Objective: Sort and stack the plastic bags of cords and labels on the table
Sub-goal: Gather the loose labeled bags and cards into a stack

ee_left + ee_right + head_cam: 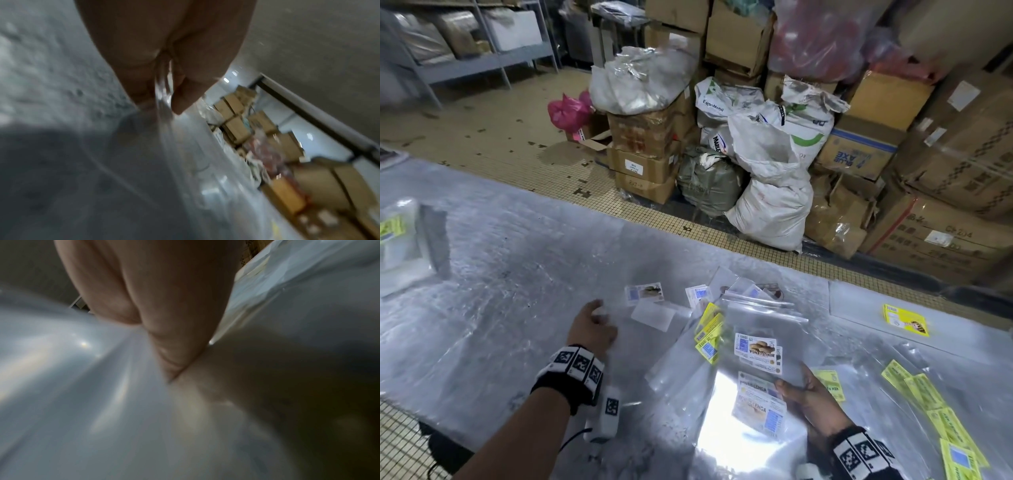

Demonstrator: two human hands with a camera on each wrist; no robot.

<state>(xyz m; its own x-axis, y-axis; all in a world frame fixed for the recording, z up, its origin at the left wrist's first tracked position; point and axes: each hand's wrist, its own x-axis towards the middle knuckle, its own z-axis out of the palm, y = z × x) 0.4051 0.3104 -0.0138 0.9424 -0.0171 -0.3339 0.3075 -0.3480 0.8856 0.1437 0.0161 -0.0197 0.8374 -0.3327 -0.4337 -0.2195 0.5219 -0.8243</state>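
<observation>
A stack of clear plastic bags [756, 349] with brown-and-white labels lies in front of me on the table. My right hand [796, 383] grips its near right edge, thumb on top of the labels; in the right wrist view the right hand [174, 369] presses into blurred plastic. My left hand [599, 313] reaches left of the stack to a clear bag [654, 313]. In the left wrist view the left hand [166, 100] pinches clear plastic [164, 91] between thumb and fingers. Yellow-labelled bags [709, 335] poke out at the stack's left side.
Small labelled bags [645, 293] lie beyond the hands. More yellow-labelled bags [928, 394] spread along the right, one yellow label [905, 320] farther back. Another bag pile [397, 240] sits at the left edge. Past the silvery table [500, 257], boxes and sacks [767, 192] crowd the floor.
</observation>
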